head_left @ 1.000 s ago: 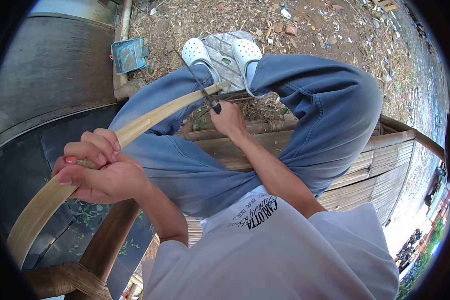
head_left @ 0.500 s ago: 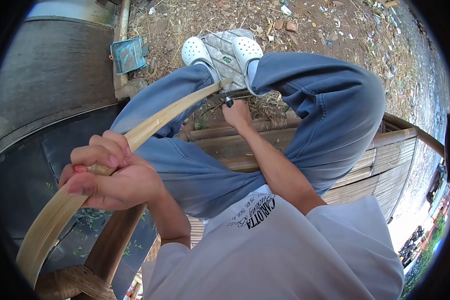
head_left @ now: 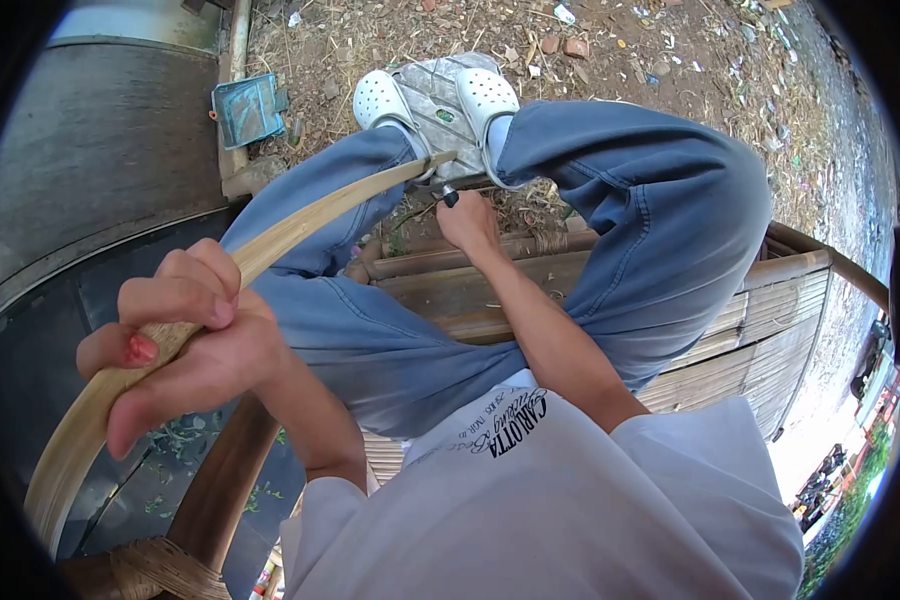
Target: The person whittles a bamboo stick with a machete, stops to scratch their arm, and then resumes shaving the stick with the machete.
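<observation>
A long, pale bamboo strip (head_left: 320,212) runs from the lower left up to the shoes, bowed along its length. My left hand (head_left: 205,335) curls around its near half, fingers bent over it and the thumb stretched along underneath. Some red shows on one fingertip. Beyond my knees, my right hand (head_left: 468,220) is closed around a black-handled knife (head_left: 451,198) with a metal collar. Its blade is mostly hidden near the strip's far end. That end lies over a worn grey slab (head_left: 435,95) between two white clogs (head_left: 382,98).
I sit on a bamboo bench (head_left: 470,285) with slatted sides. A blue plastic tray (head_left: 248,110) lies at the upper left beside a dark panel (head_left: 100,150). Littered soil (head_left: 630,70) with brick pieces spreads ahead. A bamboo post (head_left: 220,480) with lashing stands at the lower left.
My left hand has shifted left and slightly down along with the bamboo strip, its thumb now straighter and lower. My right hand and the knife have moved slightly left and up.
</observation>
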`<state>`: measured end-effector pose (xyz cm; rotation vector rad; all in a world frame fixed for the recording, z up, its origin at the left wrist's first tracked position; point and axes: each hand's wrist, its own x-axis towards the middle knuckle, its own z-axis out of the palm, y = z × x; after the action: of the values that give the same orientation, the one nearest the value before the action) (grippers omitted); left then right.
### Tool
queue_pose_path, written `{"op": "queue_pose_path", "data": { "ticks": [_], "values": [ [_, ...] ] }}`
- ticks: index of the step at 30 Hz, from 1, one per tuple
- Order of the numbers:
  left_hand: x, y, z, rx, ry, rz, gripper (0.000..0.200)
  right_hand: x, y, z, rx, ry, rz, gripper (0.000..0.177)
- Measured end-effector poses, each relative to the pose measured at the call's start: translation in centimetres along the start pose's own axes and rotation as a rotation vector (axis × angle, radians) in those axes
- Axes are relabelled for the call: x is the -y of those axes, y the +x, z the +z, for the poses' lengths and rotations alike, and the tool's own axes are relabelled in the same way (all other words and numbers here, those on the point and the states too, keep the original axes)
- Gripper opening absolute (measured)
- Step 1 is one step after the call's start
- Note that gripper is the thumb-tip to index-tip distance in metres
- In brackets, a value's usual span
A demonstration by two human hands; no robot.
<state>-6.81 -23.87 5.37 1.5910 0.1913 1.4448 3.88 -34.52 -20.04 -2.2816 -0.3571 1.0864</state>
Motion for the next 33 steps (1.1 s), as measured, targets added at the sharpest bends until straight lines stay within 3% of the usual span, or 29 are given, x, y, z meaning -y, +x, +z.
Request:
{"op": "queue_pose_path", "data": {
  "ticks": [3,8,13,15,17,19,21,23,24,26,28,30,33],
  "values": [
    [-0.7,0.8,-0.2,-0.081,-0.04,-0.028,0.063,0.6,-1.8,0.1,0.044,0.017,-0.004,0.03],
    [0.5,1.9,1.1,-0.225,0.2,-0.051,0.063,1.1,-1.6,1.0,0.062,-0.002,0.035,0.029],
    [0.4,1.2,0.7,-0.093,0.021,-0.04,0.061,3.4,-2.4,-0.7,0.012,0.089,-0.011,0.029],
    [0.2,0.9,1.0,-0.025,-0.034,-0.018,0.06,4.8,-2.6,-1.9,-0.08,0.283,-0.119,0.027],
    [0.0,0.7,2.1,-0.204,0.066,-0.049,0.062,3.8,-2.6,-0.5,-0.101,0.238,-0.146,0.027],
    [0.2,0.6,1.5,-0.121,0.042,-0.03,0.061,1.3,-2.0,1.3,-0.122,0.188,-0.178,0.027],
    [0.3,1.2,1.9,-0.033,0.017,0.005,0.06,0.8,-1.8,1.5,-0.054,0.022,-0.053,0.028],
    [0.3,1.4,2.3,-0.217,0.259,-0.043,0.061,0.0,-1.2,2.0,-0.007,0.082,-0.037,0.026],
    [0.1,1.4,2.6,-0.219,0.265,-0.042,0.061,0.8,-1.5,1.1,0.042,0.132,-0.023,0.026],
    [0.3,1.4,3.2,-0.34,0.382,-0.018,0.061,3.7,-2.4,-0.8,-0.029,0.197,-0.115,0.026],
    [0.1,1.0,2.6,-0.334,0.404,-0.029,0.061,3.1,-3.0,0.3,-0.086,0.26,-0.187,0.027],
    [-0.1,1.2,3.0,-0.327,0.403,-0.008,0.06,-0.6,-1.2,2.9,0.046,0.041,0.016,0.027],
    [0.2,1.5,3.4,-0.345,0.467,-0.016,0.06,-0.3,-1.2,2.1,0.021,0.008,-0.029,0.027]
  ]
}}
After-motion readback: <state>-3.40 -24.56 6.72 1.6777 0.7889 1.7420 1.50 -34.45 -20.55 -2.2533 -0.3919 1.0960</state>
